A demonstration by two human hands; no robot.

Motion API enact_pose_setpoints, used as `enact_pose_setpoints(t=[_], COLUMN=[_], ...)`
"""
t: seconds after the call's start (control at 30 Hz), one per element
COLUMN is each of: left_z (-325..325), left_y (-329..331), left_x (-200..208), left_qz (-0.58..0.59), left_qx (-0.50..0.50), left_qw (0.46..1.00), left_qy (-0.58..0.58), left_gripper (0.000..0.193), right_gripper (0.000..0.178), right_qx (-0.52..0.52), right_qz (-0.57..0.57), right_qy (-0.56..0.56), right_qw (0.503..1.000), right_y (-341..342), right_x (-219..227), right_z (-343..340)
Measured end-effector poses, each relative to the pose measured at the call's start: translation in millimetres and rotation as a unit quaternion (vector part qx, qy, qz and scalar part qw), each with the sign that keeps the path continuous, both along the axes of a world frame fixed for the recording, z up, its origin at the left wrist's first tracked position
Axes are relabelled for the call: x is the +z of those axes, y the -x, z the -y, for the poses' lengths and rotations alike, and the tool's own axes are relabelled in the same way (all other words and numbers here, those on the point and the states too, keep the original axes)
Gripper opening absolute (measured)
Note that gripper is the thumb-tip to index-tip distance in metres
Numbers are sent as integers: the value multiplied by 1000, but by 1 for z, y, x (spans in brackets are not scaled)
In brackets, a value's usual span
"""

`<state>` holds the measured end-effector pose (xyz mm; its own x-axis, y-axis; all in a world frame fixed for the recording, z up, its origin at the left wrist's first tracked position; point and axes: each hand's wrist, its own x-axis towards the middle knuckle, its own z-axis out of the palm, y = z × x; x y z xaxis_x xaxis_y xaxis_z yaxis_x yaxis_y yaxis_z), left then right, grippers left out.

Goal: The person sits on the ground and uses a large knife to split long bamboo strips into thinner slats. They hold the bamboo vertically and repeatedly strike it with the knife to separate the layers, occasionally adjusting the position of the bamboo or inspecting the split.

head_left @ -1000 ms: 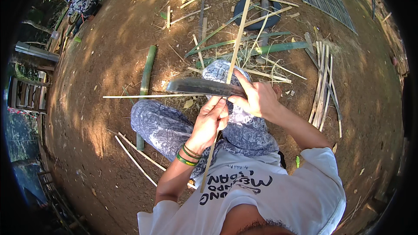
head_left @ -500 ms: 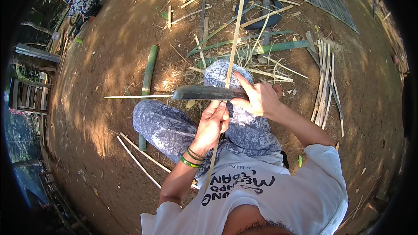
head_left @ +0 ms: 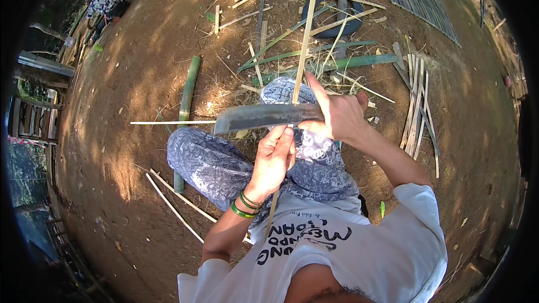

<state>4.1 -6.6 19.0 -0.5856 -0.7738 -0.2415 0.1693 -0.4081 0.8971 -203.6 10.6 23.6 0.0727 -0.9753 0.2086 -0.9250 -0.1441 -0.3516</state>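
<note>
A long, pale bamboo strip (head_left: pixel 305 45) runs away from my body over my knees, its near part trailing back toward my shirt. My left hand (head_left: pixel 272 160) is closed on it in a pinch, just on the near side of a machete (head_left: pixel 252 119). The dark, broad blade lies crosswise over the strip, its tip toward the left. My right hand (head_left: pixel 345 115) grips the machete at its right end, the index finger stretched forward beside the strip. The handle is mostly hidden by that hand.
A green bamboo pole (head_left: pixel 190 87) lies on the earth beyond my left knee. Split strips (head_left: pixel 415 101) lie to the right. Ahead are bamboo pieces, shavings and a black ring (head_left: pixel 357 22); a slatted bamboo panel (head_left: pixel 418 8) is farther right. Another person (head_left: pixel 105 4) is at far left.
The machete blade has tilted, showing more of its flat side, and its tip has shifted slightly left. My right index finger has moved up and away from the strip. My left hand stays nearly in place.
</note>
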Motion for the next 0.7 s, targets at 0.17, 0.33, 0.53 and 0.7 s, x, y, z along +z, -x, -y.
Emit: enact_pose_setpoints(t=[0.17,0.33,0.53,0.7], left_z=[2,3,-2,-3], left_y=[-2,-1,0,3], left_x=[7,21,25,23], left_qz=[-1,-11,21,32], left_qx=[16,47,82,99], left_qw=[999,999,996,991], left_qy=[33,13,38,81], left_gripper=[21,28,20,21], right_gripper=[114,115,117,114], right_qx=[17,-3,-17,17], right_qz=[-50,-16,-15,-22], right_qy=[20,33,33,48], right_qw=[998,999,999,998], right_y=[-4,1,1,0], right_x=[16,17,24,23], right_z=[3,14,25,19])
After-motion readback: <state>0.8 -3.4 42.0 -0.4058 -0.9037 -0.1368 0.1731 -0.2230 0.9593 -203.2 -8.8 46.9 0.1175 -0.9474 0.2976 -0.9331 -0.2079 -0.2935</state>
